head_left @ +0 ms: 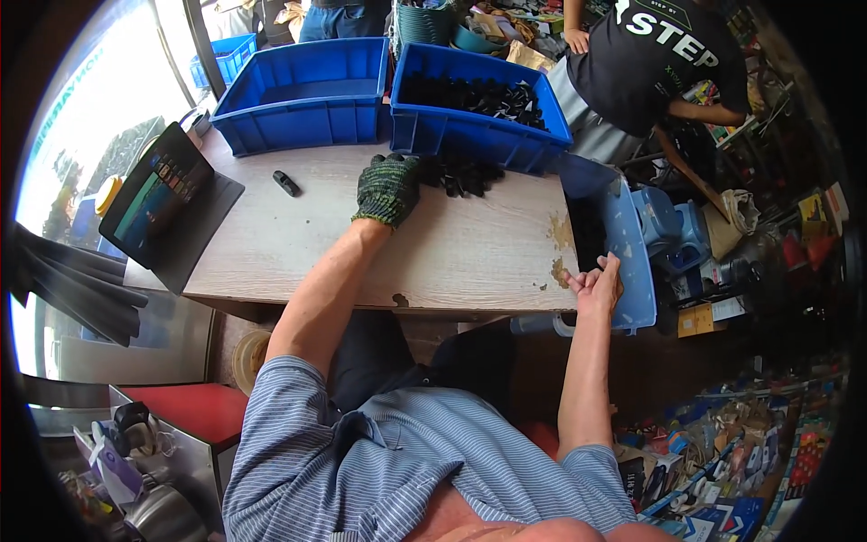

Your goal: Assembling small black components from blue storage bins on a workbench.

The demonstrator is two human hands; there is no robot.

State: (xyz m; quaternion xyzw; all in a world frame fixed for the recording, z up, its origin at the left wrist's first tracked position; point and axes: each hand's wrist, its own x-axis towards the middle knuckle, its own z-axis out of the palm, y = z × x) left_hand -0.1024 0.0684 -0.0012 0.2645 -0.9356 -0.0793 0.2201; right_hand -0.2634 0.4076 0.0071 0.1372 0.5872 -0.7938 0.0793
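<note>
My left hand [388, 188] wears a dark green and black knitted glove and rests on the table at the left end of a pile of small black parts [462, 176]. Its fingers curl under, and whatever is inside them is hidden. My right hand [596, 285] is bare, with its fingers apart and nothing in them. It hovers at the table's right edge, beside a light blue plastic bin [632, 262] with a dark interior. One small black part [286, 184] lies alone on the left of the table [307, 230]; its kind I cannot tell.
An upright tablet [163, 203] stands on the table's left side. Along the back are an empty-looking blue crate [302, 113] and another blue crate [479, 135] full of black parts. A person in a black shirt [668, 54] stands behind, to the right. Clutter fills the right-hand floor.
</note>
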